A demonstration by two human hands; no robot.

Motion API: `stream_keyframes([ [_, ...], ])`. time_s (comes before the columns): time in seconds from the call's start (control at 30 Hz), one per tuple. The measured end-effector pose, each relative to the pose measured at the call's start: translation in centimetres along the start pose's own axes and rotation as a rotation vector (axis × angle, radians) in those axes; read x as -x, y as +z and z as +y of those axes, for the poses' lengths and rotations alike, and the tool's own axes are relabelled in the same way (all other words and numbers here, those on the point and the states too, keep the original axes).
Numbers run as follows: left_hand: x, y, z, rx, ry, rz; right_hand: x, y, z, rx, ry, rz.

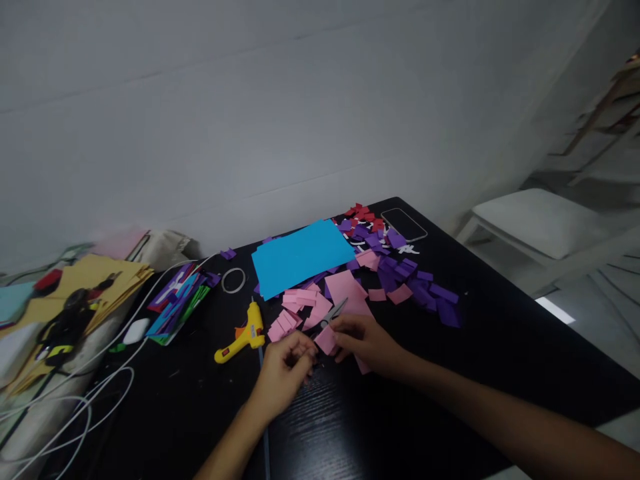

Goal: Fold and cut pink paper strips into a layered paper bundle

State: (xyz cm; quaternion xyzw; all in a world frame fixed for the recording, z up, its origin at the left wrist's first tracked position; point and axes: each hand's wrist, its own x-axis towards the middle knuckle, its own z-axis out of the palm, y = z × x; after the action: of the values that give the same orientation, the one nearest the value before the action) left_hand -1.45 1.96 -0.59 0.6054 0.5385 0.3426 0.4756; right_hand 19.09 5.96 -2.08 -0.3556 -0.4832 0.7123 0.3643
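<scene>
Pink slip (pixel 326 340), and it's right there at the right fingertips, just beside the left ones, above the black table (pixel 465 387)! Sweeping from the far left, well apart from the fingers: yellow envelopes (pixel 117 277) in a heap, white cables (pixel 103 390) looping below them, then a white case (pixel 136 331). Closer to the left fingers comes a bundle (pixel 180 300) of coloured strips, then a ring (pixel 233 281), flat on the black. Nearer again, the yellow glue gun (pixel 245 337) lies just left of the left fingers. And now the left hand (pixel 283 373) itself: fingers curled, thumb close to the forefinger, a narrow gap at best; whether they pinch anything, I cannot tell. Beyond those fingers, pink pieces (pixel 287 321) sit in a loose pile, with blue sheets (pixel 305 257) farther back. Scissors (pixel 334 311) next, blades pointing away, just beyond the right fingers, handles mostly hidden. Here's the right hand (pixel 370 343), thumb and fingers closed on that slip! A larger pink sheet (pixel 345 287) lies just past it, partly covered by the hand. Farther right of those fingers, purple pieces (pixel 435 293) scatter, and well off, a white chair (pixel 540 217).
</scene>
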Motion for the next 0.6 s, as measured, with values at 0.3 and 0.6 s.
stream_keyframes([
  [0.3,0.0,-8.1,1.3,-0.907,0.028,0.288,0.0,-0.1,-0.1,-0.068,-0.034,0.065],
  [0.6,0.3,-11.3,-2.5,-1.231,-0.218,0.156,-0.4,-0.2,-0.1,-0.001,-0.062,0.078],
])
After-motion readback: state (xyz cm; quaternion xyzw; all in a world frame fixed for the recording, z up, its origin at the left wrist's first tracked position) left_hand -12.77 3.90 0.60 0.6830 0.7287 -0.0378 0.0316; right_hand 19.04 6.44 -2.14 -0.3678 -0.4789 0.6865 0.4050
